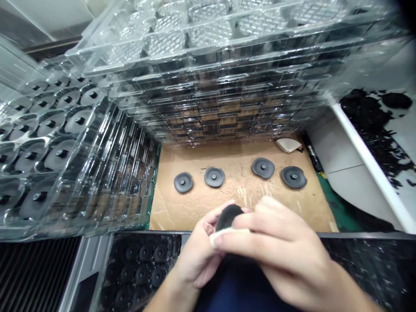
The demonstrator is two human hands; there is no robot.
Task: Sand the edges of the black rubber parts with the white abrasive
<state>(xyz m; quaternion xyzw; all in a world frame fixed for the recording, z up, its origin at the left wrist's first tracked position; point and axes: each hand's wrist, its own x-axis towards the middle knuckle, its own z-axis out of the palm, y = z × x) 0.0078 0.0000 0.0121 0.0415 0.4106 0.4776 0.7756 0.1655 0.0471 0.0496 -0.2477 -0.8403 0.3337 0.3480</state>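
My left hand (198,255) and my right hand (279,251) meet low in the middle of the view, both closed around one dark round rubber disc (227,215). The right hand's fingers lie over the disc and hide most of it. A pale strip shows under my right fingertips; I cannot make out what it is. Beyond the hands, several grey discs with a centre hub lie in a row on a brown cardboard sheet (195,208), among them one at the left (183,182) and one at the right (294,177).
Tall stacks of clear plastic blister trays (211,86) rise behind the cardboard, and another stack (65,151) holding discs stands at the left. A black tray of discs (143,264) sits at the lower left. Black scraps (373,117) lie on a white surface at the right. A beige wedge (288,145) rests at the back.
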